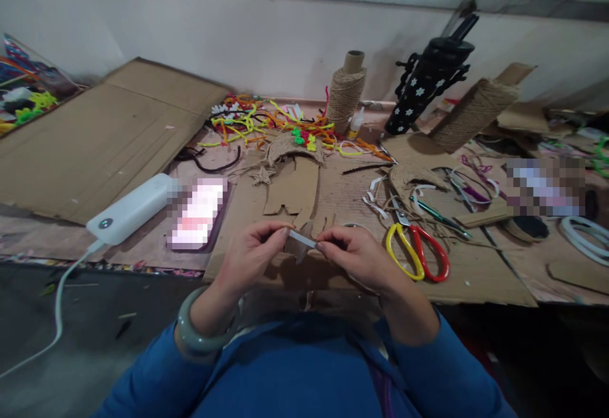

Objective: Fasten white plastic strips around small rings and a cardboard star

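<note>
A short, narrow white strip (pixel 302 240) is stretched between my two hands near the table's front edge. My left hand (pixel 252 253) pinches its left end between thumb and fingers, and my right hand (pixel 361 256) pinches the right end. A pale brownish piece with pointed edges (pixel 301 253) shows just behind and below the strip; its full shape is hidden. Beyond my hands lie cut cardboard (pixel 304 183), a twine-wrapped crescent (pixel 285 145) with small coloured flowers, and a twine star (pixel 261 176). Scissors (pixel 419 253) with yellow and red handles rest beside my right hand.
Two twine spools (pixel 347 94) and a black flowered tumbler (pixel 419 85) stand at the back. Tangled pipe cleaners (pixel 257 120) lie behind the crescent. Left are a large cardboard sheet (pixel 104 132), a white corded device (pixel 130 209) and a phone (pixel 197 215). Another twine crescent (pixel 409 180) lies right.
</note>
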The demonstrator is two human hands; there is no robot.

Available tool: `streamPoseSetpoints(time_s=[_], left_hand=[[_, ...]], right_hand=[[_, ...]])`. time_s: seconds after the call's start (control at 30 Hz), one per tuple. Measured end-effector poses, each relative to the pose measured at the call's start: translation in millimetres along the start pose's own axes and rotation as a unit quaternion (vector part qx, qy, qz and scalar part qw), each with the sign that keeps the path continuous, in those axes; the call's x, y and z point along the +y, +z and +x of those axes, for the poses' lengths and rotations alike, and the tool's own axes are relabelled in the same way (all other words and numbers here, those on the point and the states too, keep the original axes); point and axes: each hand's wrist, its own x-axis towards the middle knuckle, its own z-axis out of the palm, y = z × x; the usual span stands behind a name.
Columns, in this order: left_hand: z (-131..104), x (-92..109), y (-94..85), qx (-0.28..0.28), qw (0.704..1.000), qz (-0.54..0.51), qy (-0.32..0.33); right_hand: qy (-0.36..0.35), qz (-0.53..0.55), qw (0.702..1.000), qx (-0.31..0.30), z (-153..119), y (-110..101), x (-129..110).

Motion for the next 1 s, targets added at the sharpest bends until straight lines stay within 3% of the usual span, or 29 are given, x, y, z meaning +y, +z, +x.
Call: streamPoseSetpoints(time_s=[0.2,0.4,0.6,0.83,1.0], left_hand=[[-1.3,-8.7,9.2,-0.011,0.996,-0.086,-0.017],[-4.1,-17.6,11.6,-0.006,0.997,-0.075,-0.037],[-4.0,-12.1,10.1,-0.029,0.992,-0.122,-0.006],[-4.2,-13.5,14.7,-0.02,0.983,-0.185,-0.008],[-2.6,-8.6,21.0,-0.011,0.975,-0.213,-0.064]], right_hand=[[0.02,0.088,0.995,0.046,-0.5,11.8,-1.9],[-0.015,0.058,0.997,0.043,-1.1,15.1,-6.1],[-0.019,0.027,0.998,0.044,-2.4,15.5,-6.5],[0.013,0.124,0.992,0.036,-2.8,18.7,-8.7],[0.015,0.159,0.986,0.05,2.2,23.9,-6.0]])
